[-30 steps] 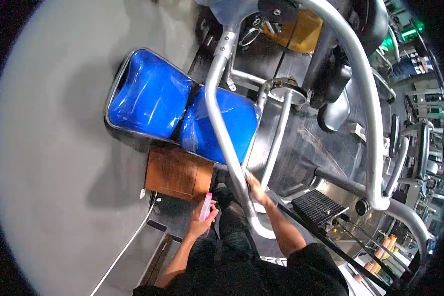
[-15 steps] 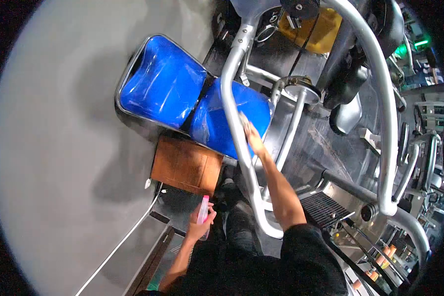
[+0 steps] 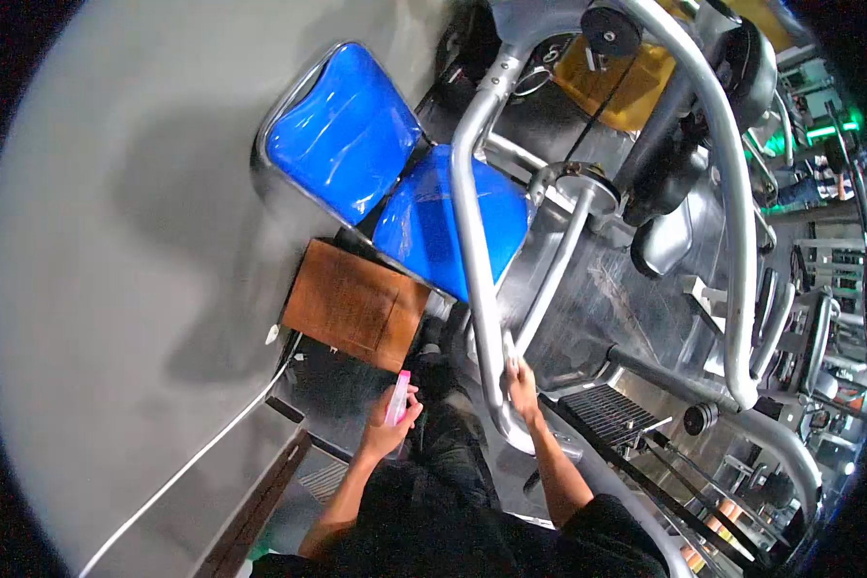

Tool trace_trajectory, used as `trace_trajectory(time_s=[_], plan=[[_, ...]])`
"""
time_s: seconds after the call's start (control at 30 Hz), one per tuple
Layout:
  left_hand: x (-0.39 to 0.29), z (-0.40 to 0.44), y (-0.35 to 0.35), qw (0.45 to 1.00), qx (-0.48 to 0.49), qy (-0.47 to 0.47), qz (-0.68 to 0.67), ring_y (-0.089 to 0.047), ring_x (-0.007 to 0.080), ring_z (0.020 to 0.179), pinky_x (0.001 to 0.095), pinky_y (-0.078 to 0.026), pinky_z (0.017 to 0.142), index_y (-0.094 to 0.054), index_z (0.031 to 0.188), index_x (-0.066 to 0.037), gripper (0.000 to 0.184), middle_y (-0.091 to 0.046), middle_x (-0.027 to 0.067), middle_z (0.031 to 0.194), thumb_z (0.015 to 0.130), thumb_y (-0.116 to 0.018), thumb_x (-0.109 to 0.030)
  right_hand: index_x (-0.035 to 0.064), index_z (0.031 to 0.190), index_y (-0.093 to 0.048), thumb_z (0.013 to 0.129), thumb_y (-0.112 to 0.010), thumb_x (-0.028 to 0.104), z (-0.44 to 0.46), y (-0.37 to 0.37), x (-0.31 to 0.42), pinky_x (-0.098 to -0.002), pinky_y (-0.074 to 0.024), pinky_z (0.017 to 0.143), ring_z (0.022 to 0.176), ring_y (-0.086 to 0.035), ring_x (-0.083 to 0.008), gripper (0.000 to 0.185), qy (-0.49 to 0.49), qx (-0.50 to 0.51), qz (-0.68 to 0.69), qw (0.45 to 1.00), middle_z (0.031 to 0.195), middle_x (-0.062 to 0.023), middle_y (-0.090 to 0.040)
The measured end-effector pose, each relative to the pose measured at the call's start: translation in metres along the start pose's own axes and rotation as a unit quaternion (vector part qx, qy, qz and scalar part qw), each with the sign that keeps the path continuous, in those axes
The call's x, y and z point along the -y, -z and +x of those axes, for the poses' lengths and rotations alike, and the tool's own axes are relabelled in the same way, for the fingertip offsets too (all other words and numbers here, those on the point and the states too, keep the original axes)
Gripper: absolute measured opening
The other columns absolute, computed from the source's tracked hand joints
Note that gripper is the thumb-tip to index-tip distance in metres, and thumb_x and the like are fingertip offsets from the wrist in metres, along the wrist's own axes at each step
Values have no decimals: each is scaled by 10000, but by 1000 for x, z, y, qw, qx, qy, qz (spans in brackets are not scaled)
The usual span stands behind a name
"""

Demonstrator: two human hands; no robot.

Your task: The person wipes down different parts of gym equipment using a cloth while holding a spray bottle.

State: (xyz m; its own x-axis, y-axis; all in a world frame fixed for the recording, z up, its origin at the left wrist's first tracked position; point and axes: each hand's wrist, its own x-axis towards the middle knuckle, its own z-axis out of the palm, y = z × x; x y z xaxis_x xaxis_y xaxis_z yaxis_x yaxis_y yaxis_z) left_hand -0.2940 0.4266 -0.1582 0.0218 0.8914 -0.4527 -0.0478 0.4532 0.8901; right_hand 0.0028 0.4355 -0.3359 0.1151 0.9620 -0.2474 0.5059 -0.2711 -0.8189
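- Left hand (image 3: pixel 387 431), roughly 6:30 from the middle of the view, has its fingers wrapped round a slim see-through bottle (image 3: pixel 396 407) with a pink top. Solid grip, and the pink end points up toward about 12.
- Right hand (image 3: pixel 523 390) is out at 4:30, up against the lower stretch of a bent silver tube (image 3: pixel 485 299). There's a pale bit of something at the fingertips, way too small to make out, so honestly can't tell if that hand is grasping or just resting there.
- That tube comes down from around 12:30, crosses in front of the blue seat, then curves off near 5.
- Blue chair (image 3: pixel 342 135) sits up at 11, with shiny, clear-looking wrap on it. Its backrest leans out toward 11, and its seat is nearer 12.
- Brown wooden box (image 3: pixel 356 303) at 9, just beside the chair and past the bottle's pink end.
- White cable (image 3: pixel 183 458) runs off toward 8, along the bottom of the grey wall (image 3: pixel 116 241).
- Black ribbed plate (image 3: pixel 602 414) over at 4, near the right hand.
- Big curved silver bar (image 3: pixel 739 212) around 2:30, and a green light (image 3: pixel 831 128) further out at 2.
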Motion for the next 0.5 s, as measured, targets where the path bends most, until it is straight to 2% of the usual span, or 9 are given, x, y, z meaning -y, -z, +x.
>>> trace_trajectory(time_s=[0.03, 0.1, 0.23, 0.3, 0.33, 0.37, 0.4, 0.47, 0.5], plan=[[3, -5, 2, 1000, -3, -4, -4, -504, 51, 581, 218, -442, 507, -539, 1088, -62, 253, -534, -21, 771, 852, -632, -70, 0, 1035, -547, 946, -481, 203, 25, 6, 32, -296, -451, 672, 760, -552, -125, 231, -92, 74, 31, 993, 823, -78, -585], [9, -16, 9, 1000, -11, -1, 8, -507, 54, 579, 219, -442, 505, -545, 1082, -60, 247, -536, -18, 771, 852, -633, -71, 76, 1330, -446, 925, -470, 108, 67, 6, 118, -362, -366, 1001, 1230, -457, -337, 408, 97, 34, -6, 995, 1302, -263, -462], [7, -39, 11, 999, -40, -7, 28, -511, 59, 567, 222, -439, 497, -557, 1065, -55, 229, -540, -12, 759, 849, -634, -70, 143, 1307, -490, 824, -530, 10, 81, 0, 137, -391, -278, 1090, 1314, -334, -333, 502, 227, 96, -294, 923, 1434, -175, -331], [12, -45, 15, 998, -45, -16, 32, -515, 60, 563, 222, -438, 495, -554, 1068, -56, 234, -540, -12, 747, 848, -633, -65, 142, 1285, -503, 855, -509, 148, 61, 5, 106, -384, -253, 1124, 1262, -392, -349, 430, 427, 152, -485, 748, 1427, -175, -335], [17, -48, 15, 999, -49, -13, 17, -517, 59, 565, 221, -439, 495, -555, 1065, -56, 232, -542, -14, 746, 848, -635, -66, 93, 1248, -532, 870, -457, 189, 36, 10, 120, -441, -250, 1117, 1203, -446, -364, 396, 198, 301, -291, 886, 1377, -178, -393], [21, -50, 15, 999, -53, -9, 2, -520, 58, 567, 220, -440, 494, -556, 1062, -57, 231, -543, -15, 745, 847, -636, -68, 49, 1127, -607, 850, -484, 196, 2, -20, 43, -505, -291, 1070, 1130, -497, -344, 338, 146, 235, -401, 873, 1273, -208, -477], [22, -52, 15, 998, -58, -9, -3, -520, 58, 567, 220, -440, 494, -556, 1062, -57, 231, -543, -15, 745, 847, -636, -68, 22, 1021, -649, 799, -525, 200, -17, -14, 45, -566, -341, 987, 1100, -514, -326, 311, 387, 318, -467, 728, 1149, -193, -568], [23, -54, 15, 998, -63, -20, -1, -523, 57, 568, 217, -442, 497, -557, 1055, -57, 230, -551, -15, 755, 841, -640, -65, 75, 857, -714, 767, -561, 252, -70, -27, -14, -560, -359, 921, 1030, -523, -360, 251, 388, 451, -614, 519, 975, -93, -653], [23, -54, 16, 998, -66, -20, -5, -523, 57, 568, 217, -442, 497, -557, 1055, -57, 230, -551, -15, 755, 841, -640, -65, 75, 857, -714, 767, -561, 252, -71, -26, -9, -560, -359, 921, 1030, -523, -360, 251, 389, 453, -616, 514, 975, -93, -653]])
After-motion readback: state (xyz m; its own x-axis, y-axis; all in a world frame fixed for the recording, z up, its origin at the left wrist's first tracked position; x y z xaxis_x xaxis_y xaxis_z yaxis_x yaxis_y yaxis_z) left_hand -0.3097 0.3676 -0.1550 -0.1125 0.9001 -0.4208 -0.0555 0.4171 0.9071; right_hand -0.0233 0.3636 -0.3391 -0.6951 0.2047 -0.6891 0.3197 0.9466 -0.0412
